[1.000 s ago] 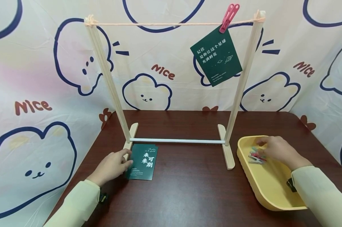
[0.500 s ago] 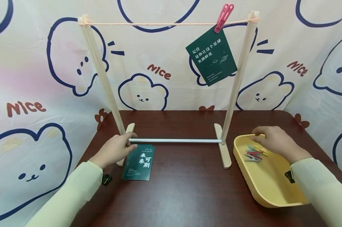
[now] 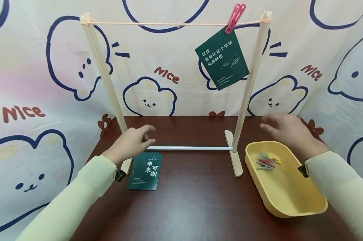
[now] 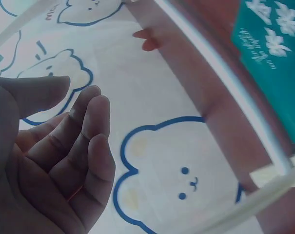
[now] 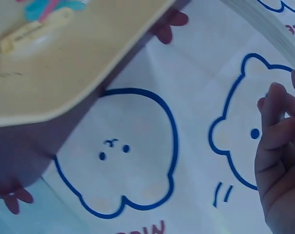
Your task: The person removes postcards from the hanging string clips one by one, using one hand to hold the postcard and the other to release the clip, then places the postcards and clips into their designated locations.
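My left hand (image 3: 131,144), fingers loosely bent and holding nothing, hovers before the left post (image 3: 104,75) of a wooden rack, above green printed cards (image 3: 143,172) lying on the table. In the left wrist view its thumb and fingers stand apart. Over the far end of a yellow tray (image 3: 279,187) is my raised right hand (image 3: 292,132), with loosely bent fingers and no held object visible; the right wrist view cuts it off. Several small clothespins (image 3: 265,161) lie in the tray. A pink clothespin (image 3: 235,18) holds another green card (image 3: 221,58) on the string (image 3: 160,23).
A white bar (image 3: 190,148) joins the rack's feet low down. The right post (image 3: 252,80) stands between the hanging card and my right hand. Behind the dark brown table (image 3: 193,207) hangs a bear-print cloth (image 3: 151,97).
My right hand has risen out of the tray, uncovering the yellow clothespin inside. My left hand has lifted off the cards, moving up and right. The view has shifted slightly.
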`<control>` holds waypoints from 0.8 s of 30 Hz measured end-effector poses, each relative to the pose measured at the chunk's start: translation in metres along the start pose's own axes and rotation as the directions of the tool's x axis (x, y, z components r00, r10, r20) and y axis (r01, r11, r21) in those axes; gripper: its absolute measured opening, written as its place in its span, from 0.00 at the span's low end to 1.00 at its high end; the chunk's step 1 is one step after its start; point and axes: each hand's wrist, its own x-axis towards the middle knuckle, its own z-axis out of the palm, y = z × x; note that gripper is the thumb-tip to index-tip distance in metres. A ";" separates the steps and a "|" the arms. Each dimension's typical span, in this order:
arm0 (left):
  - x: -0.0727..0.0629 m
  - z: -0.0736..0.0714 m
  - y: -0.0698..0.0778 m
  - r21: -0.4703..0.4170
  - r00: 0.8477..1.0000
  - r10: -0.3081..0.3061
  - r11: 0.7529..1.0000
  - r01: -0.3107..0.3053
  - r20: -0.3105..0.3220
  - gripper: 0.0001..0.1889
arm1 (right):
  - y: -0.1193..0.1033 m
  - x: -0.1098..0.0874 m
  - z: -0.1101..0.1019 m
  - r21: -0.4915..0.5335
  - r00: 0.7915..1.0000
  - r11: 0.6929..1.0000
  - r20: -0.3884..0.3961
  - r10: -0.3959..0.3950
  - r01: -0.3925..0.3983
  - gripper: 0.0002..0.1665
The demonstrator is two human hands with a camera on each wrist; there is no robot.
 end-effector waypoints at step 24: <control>0.044 -0.038 0.050 -0.037 0.983 0.160 0.986 -0.163 -0.090 0.25 | -0.051 0.026 -0.071 -0.115 0.948 0.981 -0.263 -0.181 0.156 0.22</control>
